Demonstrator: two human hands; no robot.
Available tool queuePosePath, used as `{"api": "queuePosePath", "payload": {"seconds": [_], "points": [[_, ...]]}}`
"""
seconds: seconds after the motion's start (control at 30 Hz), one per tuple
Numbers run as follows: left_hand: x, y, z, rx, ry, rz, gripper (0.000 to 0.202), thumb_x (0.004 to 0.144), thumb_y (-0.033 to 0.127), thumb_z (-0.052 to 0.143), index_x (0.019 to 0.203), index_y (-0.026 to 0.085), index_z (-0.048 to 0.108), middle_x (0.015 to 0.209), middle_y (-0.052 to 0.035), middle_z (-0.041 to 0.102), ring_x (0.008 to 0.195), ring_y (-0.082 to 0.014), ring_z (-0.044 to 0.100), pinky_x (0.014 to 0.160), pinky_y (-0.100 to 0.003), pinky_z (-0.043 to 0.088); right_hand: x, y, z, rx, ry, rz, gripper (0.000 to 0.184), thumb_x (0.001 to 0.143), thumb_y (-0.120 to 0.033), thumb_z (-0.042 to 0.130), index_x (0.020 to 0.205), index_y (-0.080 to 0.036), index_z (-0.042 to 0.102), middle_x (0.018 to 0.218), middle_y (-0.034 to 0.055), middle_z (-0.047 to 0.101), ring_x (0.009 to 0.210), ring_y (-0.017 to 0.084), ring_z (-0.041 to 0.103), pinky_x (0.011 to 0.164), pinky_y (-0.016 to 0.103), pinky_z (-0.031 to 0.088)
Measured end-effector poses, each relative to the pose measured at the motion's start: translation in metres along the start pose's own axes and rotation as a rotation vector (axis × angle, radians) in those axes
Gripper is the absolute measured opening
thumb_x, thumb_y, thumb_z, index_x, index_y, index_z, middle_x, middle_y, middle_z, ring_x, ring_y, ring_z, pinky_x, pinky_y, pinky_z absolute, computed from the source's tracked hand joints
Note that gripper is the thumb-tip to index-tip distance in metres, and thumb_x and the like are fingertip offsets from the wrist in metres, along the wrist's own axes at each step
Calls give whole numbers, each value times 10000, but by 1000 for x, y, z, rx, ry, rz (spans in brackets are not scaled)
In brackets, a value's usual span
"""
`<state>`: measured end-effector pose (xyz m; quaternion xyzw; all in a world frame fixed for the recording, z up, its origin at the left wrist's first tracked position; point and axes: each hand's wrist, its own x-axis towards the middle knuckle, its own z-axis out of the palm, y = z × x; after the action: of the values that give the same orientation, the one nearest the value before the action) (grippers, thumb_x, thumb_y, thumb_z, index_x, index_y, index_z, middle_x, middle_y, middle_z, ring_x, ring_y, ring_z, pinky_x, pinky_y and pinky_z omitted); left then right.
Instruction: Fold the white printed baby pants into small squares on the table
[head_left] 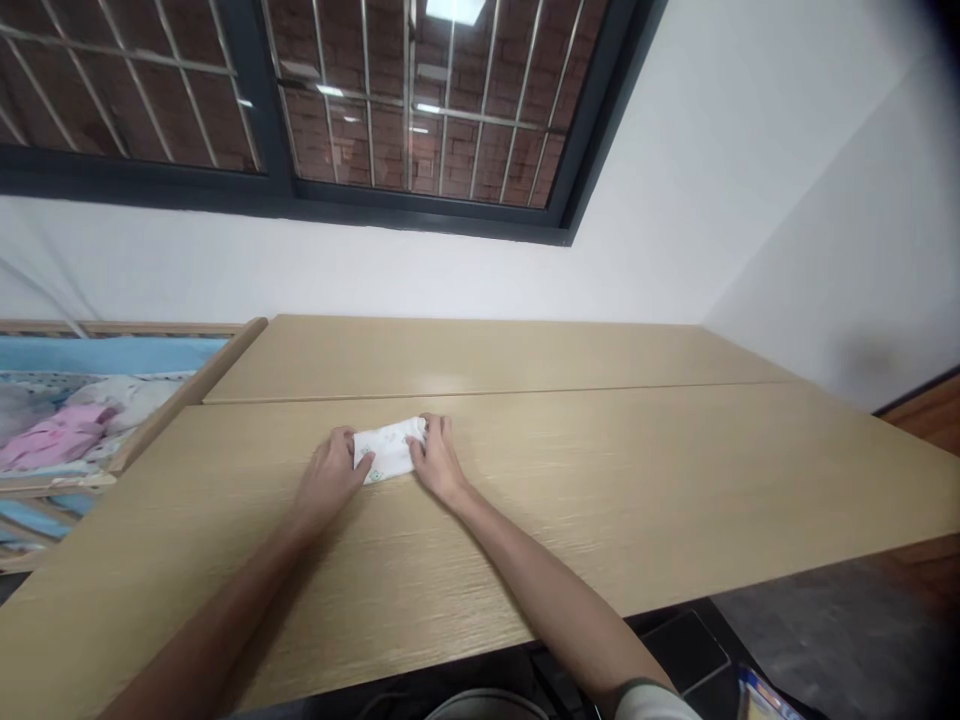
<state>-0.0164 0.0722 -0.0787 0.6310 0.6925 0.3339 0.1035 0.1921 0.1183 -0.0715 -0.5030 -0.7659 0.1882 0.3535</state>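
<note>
A small white folded cloth with a faint green print (388, 450) lies flat on the light wooden table (600, 480). My left hand (330, 477) rests on its left end with the fingers curled over the edge. My right hand (436, 458) presses on its right end, fingers bent down onto the fabric. Both forearms reach in from the bottom of the view. The cloth's middle shows between the two hands.
A wooden crib (112, 400) with blue bedding and pink and white clothes (52, 435) stands at the left, against the table's edge. A white wall and a dark-framed window (420, 110) lie behind. Dark floor and a round object (487, 705) show below the table's front edge.
</note>
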Motion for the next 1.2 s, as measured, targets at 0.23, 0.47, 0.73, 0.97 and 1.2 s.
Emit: {"api": "queuePosePath", "payload": {"seconds": [0.23,0.47,0.73,0.97,1.2], "points": [[-8,4,12,94,108,429,620,1011,467,433,1513,115,338,1495,-228,508,1410,-338,481,1143,-522,428,-12,-23,-12,-287,-211,-498,533,1048,-216,354,1577,-151,349,1598,182,390,1490,310,316,1220,521,269],[-25,6,28,249,-53,512,719,1053,521,307,1603,62,238,1621,-235,366,1546,-311,287,1238,-530,309,-12,-15,-10,-301,-272,-469,541,1073,-374,370,1536,-104,439,1608,172,416,1543,275,280,1274,471,196],[-26,-2,32,335,21,489,773,1041,571,311,1593,32,258,1606,-280,359,1528,-344,320,1207,-527,355,-11,-5,-16,-263,-331,-339,681,1063,-481,374,1608,-80,298,1670,187,288,1579,287,194,1279,498,185],[-25,3,28,362,87,457,811,1031,594,318,1553,-26,302,1591,-324,352,1522,-405,309,1192,-555,347,-13,0,-25,-219,-383,-244,772,1039,-518,416,1645,-100,184,1703,198,170,1580,347,156,1254,533,224],[-17,9,14,265,14,619,740,995,589,459,1534,93,355,1536,-242,483,1424,-354,473,1184,-536,369,-8,8,-42,-251,-404,-424,751,906,-353,617,1593,-182,367,1692,166,219,1559,371,170,1244,548,210]]}}
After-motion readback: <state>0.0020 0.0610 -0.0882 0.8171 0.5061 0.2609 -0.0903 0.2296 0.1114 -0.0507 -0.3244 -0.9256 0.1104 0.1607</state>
